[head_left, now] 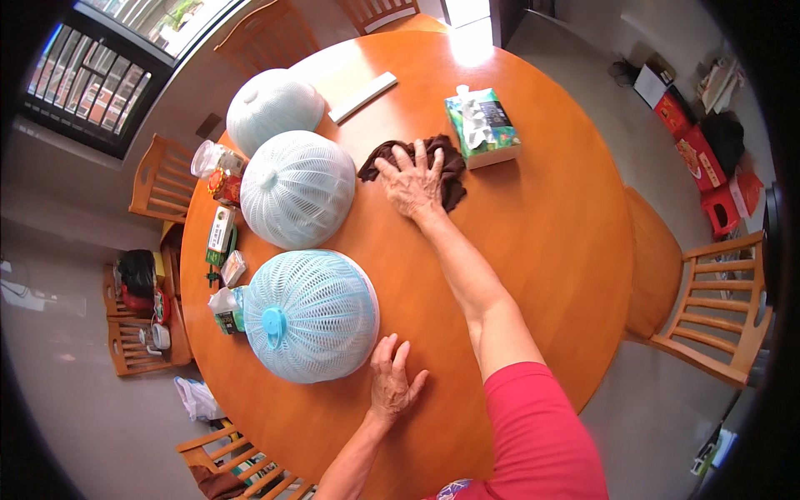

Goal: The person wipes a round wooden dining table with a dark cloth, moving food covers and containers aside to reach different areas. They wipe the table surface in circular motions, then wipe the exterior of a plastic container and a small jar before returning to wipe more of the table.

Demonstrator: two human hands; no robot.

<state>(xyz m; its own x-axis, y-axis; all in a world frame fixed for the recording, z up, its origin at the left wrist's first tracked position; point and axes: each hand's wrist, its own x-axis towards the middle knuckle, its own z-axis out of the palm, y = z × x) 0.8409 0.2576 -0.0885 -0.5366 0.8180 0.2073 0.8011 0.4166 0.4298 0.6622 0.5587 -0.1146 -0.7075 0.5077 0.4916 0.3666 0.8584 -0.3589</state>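
My right hand (412,185) reaches across the round wooden table (525,275), fingers spread, pressing on a crumpled dark brown cloth (452,173). Just beyond and to the right of the cloth stands a green and blue tissue box (487,132) with a white tissue sticking out. Nearer to me, my left hand (393,385) is beside the rim of a blue mesh food cover (312,317), its fingers apart and the tips close to the rim. Whether they touch it I cannot tell. Two paler food covers, one in the middle (300,192) and one farther back (275,112), sit beyond the blue one.
A long white box (362,97) lies toward the far edge. Along the left edge are a clear jar (206,158), a green and white carton (219,236) and a small tissue pack (225,308). Wooden chairs surround the table, one at the right (708,308). Red boxes (700,158) stand by the right wall.
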